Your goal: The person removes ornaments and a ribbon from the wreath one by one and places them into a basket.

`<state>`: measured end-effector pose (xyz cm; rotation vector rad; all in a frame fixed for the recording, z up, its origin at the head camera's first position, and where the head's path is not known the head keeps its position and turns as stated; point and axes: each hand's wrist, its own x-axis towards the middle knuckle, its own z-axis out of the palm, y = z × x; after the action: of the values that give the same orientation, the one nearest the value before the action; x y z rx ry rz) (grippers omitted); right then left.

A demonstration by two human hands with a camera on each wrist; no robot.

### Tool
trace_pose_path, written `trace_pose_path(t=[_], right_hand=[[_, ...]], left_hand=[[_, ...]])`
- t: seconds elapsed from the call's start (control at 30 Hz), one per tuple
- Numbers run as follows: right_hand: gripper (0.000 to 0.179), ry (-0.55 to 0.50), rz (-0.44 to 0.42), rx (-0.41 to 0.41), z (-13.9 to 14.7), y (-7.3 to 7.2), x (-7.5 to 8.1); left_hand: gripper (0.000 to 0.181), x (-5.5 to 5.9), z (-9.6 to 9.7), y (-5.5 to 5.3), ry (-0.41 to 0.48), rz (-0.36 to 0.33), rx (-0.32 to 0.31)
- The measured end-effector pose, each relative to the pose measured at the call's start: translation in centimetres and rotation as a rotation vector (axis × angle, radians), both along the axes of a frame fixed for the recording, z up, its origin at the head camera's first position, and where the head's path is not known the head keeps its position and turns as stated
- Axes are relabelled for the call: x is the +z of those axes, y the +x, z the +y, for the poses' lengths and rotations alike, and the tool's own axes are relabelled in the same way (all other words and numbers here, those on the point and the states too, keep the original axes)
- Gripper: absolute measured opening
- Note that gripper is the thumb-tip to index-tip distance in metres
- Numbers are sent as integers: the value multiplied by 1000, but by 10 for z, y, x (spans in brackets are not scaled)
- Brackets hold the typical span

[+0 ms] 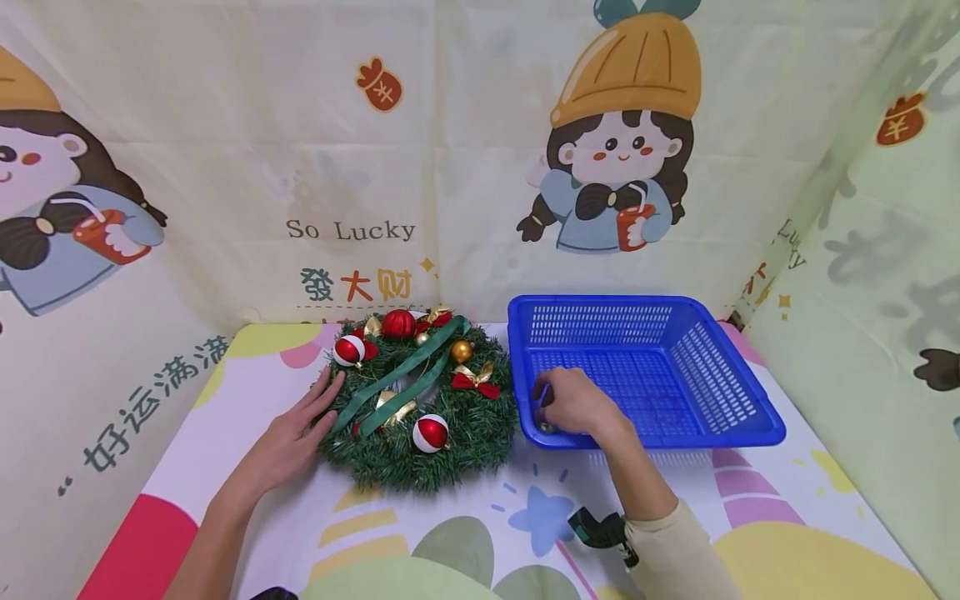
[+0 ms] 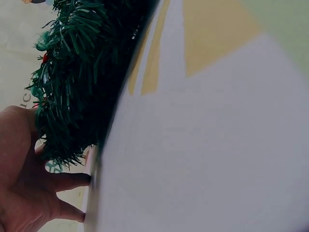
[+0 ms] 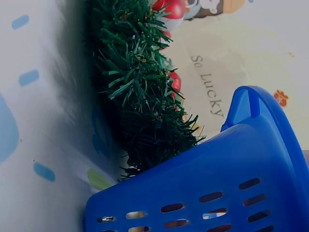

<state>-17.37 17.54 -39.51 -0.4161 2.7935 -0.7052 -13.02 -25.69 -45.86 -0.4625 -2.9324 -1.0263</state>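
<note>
A green wreath (image 1: 465, 450) lies on the table, dressed with red-and-white balls (image 1: 431, 433), a red ball (image 1: 399, 324), a gold ball (image 1: 461, 351), red-and-gold bows (image 1: 476, 382) and a green ribbon (image 1: 408, 364). My left hand (image 1: 292, 433) rests against the wreath's left side, fingers spread; the left wrist view shows its fingers beside the needles. Inside the near left corner of the blue basket (image 1: 750, 435) is my right hand (image 1: 573, 402), its fingers bent downward. Close under them shows a small shiny object (image 1: 546, 427), mostly hidden; whether the fingers pinch it is unclear.
The basket stands just right of the wreath, its slotted wall (image 3: 193, 193) close to the needles. A patterned cloth (image 1: 405, 550) covers the table. Printed curtains (image 1: 480, 167) hang behind and at both sides. A black wrist device (image 1: 600, 529) is beside the right sleeve.
</note>
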Motion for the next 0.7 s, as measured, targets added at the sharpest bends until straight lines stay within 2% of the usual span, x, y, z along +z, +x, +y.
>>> trace_pose_path(t=[0.17, 0.27, 0.4, 0.7], right_hand=[[18, -51, 78, -45, -3, 3, 7], [24, -109, 112, -71, -5, 6, 12], [31, -197, 163, -75, -7, 7, 16], [33, -329, 328, -93, -14, 14, 23]], left_hand=[[61, 1, 0, 0, -1, -2, -5], [61, 2, 0, 0, -3, 0, -5], [61, 3, 0, 1, -1, 2, -1], [61, 0, 0, 0, 3, -4, -3]])
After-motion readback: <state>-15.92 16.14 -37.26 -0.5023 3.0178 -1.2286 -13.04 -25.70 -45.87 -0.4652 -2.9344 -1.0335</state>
